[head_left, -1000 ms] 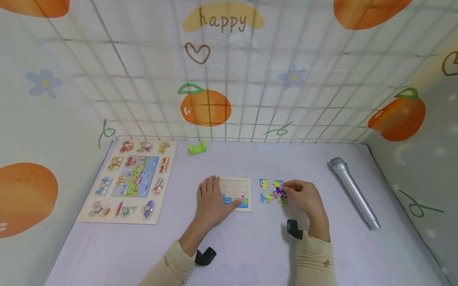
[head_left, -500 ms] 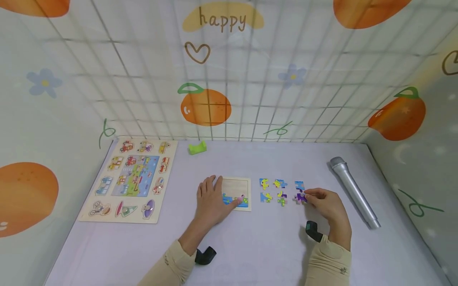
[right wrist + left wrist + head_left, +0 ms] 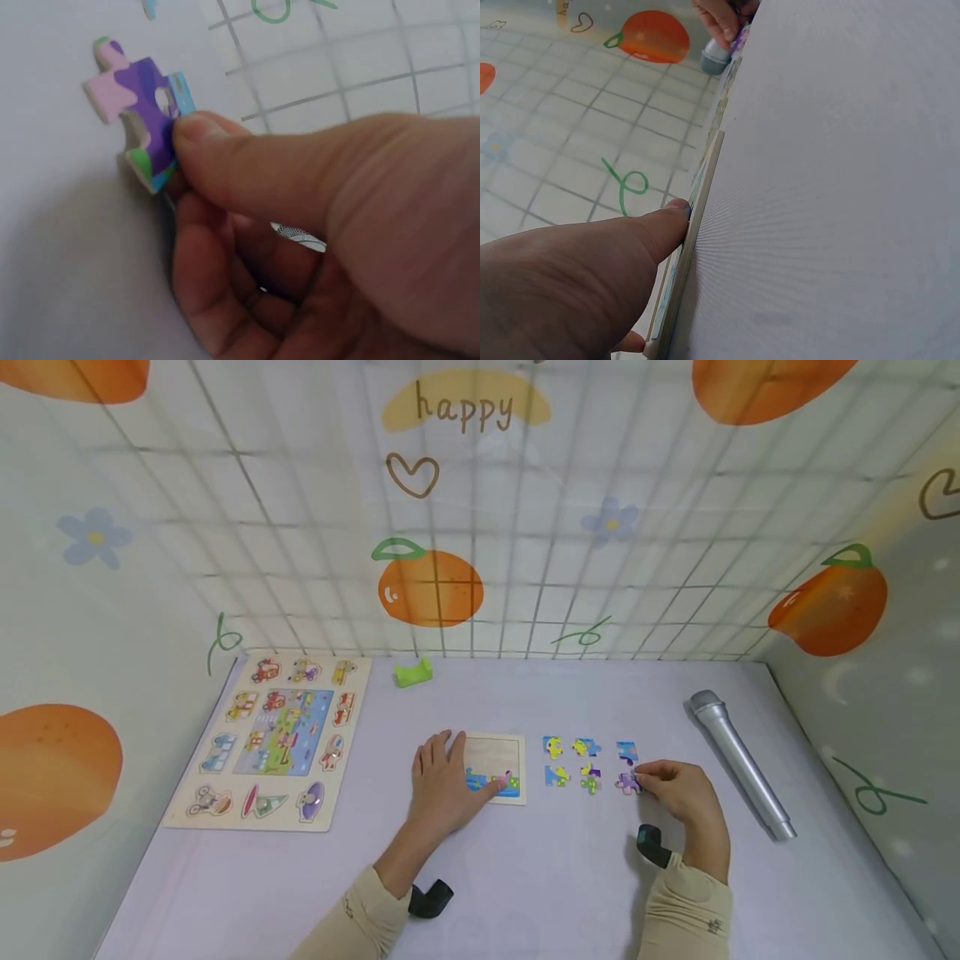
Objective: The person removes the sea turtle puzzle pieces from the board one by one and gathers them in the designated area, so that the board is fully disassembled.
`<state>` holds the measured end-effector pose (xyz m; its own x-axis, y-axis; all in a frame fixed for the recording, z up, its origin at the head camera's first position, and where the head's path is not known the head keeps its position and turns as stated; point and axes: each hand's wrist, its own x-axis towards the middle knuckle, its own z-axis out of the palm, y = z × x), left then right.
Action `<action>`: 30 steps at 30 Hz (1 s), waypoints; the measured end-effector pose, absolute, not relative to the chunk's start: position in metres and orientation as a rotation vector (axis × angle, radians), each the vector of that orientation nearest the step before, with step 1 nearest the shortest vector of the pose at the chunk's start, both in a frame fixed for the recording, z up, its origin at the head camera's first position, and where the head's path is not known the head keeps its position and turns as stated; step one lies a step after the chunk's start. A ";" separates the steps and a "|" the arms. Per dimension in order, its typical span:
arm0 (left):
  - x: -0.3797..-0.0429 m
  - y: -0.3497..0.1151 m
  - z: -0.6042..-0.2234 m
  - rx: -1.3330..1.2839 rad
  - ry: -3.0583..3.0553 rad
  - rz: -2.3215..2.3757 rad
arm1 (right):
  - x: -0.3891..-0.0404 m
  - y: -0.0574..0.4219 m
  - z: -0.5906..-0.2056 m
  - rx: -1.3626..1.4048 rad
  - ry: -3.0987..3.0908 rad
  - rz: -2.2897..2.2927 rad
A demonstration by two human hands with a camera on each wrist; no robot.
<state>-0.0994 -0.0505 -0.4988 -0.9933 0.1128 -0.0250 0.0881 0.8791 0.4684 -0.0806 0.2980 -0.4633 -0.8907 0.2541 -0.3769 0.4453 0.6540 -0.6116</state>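
Between thumb and fingers, my right hand (image 3: pixel 685 793) pinches a purple and pink jigsaw piece (image 3: pixel 142 105), tilted in the right wrist view. In the head view it sits just below a blue jigsaw piece (image 3: pixel 626 749). My left hand (image 3: pixel 441 785) rests over the left side of a small square wooden puzzle tray (image 3: pixel 522 756). Its thumb lies straight across the tray's lower part, where joined pieces in blue, green and pink show; the palm hides the left edge. Between tray and right hand lie several loose pieces (image 3: pixel 557 775) in two rows.
A large wooden peg puzzle board (image 3: pixel 345 789) with vehicle pictures lies at the left. A small green curved object (image 3: pixel 414 672) sits near the back wall. A silver toy microphone (image 3: pixel 742 764) lies diagonally at the right.
My right hand has moved right with the purple piece, away from the loose pieces, then slowed below the blue piece. The purple piece's tilt has changed slightly. My left hand stays put.
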 end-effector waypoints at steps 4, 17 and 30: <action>-0.098 -0.050 -0.499 0.155 2.991 0.746 | -0.080 0.298 -0.462 0.577 2.629 -1.022; -0.100 -0.050 -0.499 0.147 2.987 0.757 | -0.082 0.289 -0.454 0.628 2.661 -0.940; -0.099 -0.051 -0.498 0.152 2.994 0.766 | -0.082 0.279 -0.454 0.639 2.743 -0.869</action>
<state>-0.0994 -0.0507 -0.4982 -0.9940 0.1071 -0.0217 0.0835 0.8725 0.4814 -0.0823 0.2794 -0.4542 -0.8881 0.3432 -0.3057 0.4566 0.7345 -0.5020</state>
